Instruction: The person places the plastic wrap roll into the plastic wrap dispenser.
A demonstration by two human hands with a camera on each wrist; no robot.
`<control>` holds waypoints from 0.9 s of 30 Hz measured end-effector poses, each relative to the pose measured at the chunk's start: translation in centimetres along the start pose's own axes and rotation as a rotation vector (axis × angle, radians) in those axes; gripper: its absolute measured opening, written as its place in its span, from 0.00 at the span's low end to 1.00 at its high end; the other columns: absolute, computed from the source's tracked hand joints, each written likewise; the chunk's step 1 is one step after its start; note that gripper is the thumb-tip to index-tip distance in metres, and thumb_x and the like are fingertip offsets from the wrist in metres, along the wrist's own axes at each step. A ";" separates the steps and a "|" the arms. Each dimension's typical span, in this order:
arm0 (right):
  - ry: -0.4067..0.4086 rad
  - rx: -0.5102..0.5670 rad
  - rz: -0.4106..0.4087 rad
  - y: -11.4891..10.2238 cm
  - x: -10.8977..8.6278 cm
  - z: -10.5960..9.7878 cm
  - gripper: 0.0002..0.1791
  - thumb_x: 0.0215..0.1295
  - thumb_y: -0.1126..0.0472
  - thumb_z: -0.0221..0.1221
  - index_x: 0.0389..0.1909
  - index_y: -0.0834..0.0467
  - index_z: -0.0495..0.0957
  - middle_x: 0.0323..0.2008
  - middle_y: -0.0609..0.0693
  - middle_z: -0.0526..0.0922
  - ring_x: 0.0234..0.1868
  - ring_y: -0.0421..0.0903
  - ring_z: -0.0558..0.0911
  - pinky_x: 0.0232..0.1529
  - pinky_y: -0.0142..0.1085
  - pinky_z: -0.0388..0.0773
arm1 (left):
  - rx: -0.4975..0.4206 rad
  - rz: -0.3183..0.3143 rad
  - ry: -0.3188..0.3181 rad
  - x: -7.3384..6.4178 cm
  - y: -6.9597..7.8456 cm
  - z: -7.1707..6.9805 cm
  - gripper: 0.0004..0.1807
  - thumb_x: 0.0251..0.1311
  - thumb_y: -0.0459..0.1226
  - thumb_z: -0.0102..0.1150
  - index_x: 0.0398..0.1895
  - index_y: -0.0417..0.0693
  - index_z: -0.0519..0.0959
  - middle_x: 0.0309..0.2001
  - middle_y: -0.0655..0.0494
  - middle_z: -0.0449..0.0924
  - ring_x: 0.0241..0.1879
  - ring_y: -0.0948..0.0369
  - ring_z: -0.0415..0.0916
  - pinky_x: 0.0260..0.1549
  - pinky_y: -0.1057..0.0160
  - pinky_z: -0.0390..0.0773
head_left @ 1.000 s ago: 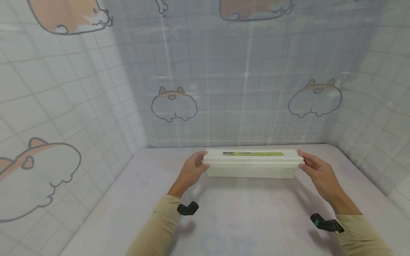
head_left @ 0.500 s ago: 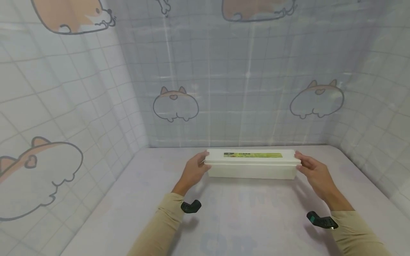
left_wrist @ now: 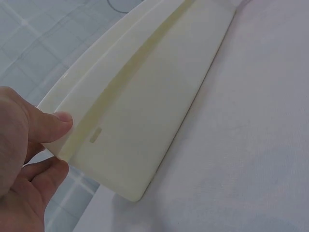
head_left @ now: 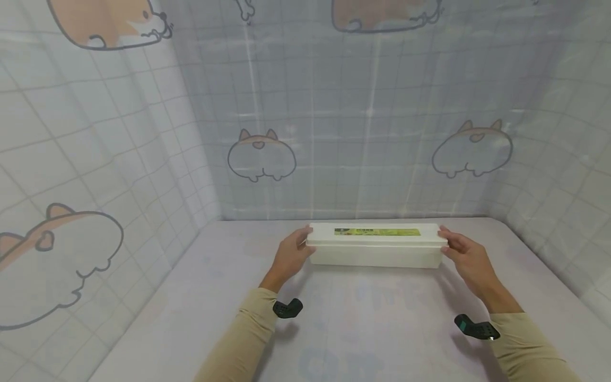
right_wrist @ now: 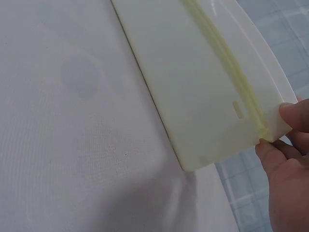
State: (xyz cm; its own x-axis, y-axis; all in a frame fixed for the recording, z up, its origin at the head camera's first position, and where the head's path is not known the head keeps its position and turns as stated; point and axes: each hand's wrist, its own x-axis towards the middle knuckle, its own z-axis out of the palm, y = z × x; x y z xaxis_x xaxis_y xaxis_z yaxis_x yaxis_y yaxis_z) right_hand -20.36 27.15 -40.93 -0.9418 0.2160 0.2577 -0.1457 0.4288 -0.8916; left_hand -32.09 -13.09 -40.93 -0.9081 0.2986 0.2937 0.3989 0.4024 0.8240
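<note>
A long white plastic box (head_left: 376, 255) stands near the back of the table. Its lid (head_left: 324, 232) is on and carries a narrow green printed label (head_left: 377, 232). At the box's left end, my left hand (head_left: 290, 253) grips the lid's rim, thumb on the front side and fingers at the end and below the rim. My right hand (head_left: 470, 260) holds the opposite end in the same way. Both wrist views show the front wall (left_wrist: 149, 111) with a small slot near each end. The lower front edge lies at the table surface. What the box contains is hidden.
The pale table (head_left: 372, 318) bears faint printed letters. Gridded curtains with cartoon dogs (head_left: 261, 156) hang behind it and along both sides. A dark band device (head_left: 288, 308) sits on the left wrist and another (head_left: 476, 327) on the right.
The box has come slightly lower in the head view, and its right end has shifted a little left with my right hand. Both hands keep their hold. The last half second shows almost no motion.
</note>
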 end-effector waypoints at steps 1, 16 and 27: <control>0.002 -0.001 0.006 0.0 0.0 0.1 0.25 0.78 0.67 0.49 0.72 0.67 0.62 0.77 0.57 0.54 0.76 0.56 0.56 0.63 0.24 0.65 | 0.000 -0.004 0.000 0.0 0.0 0.0 0.28 0.65 0.31 0.61 0.69 0.40 0.70 0.73 0.49 0.63 0.70 0.52 0.65 0.64 0.57 0.70; 0.013 0.009 -0.007 0.3 0.0 0.2 0.25 0.78 0.66 0.49 0.72 0.68 0.63 0.76 0.58 0.55 0.76 0.53 0.57 0.63 0.22 0.64 | 0.009 0.026 -0.004 0.2 -0.5 0.1 0.28 0.65 0.31 0.61 0.69 0.40 0.70 0.74 0.50 0.63 0.70 0.51 0.64 0.63 0.56 0.70; 0.035 -0.042 0.015 0.4 0.2 0.4 0.24 0.78 0.63 0.50 0.71 0.65 0.65 0.76 0.56 0.57 0.75 0.58 0.58 0.63 0.22 0.63 | -0.022 0.002 0.014 0.2 -0.7 0.2 0.28 0.64 0.31 0.63 0.68 0.41 0.72 0.73 0.53 0.64 0.69 0.51 0.66 0.63 0.55 0.72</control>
State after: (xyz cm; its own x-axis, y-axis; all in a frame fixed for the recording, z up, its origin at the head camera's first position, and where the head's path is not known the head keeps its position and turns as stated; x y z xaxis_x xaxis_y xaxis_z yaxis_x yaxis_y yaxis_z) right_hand -20.76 27.03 -41.34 -0.9323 0.2535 0.2579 -0.1179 0.4612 -0.8794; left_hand -32.51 -13.12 -41.59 -0.9092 0.2869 0.3017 0.3975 0.3831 0.8338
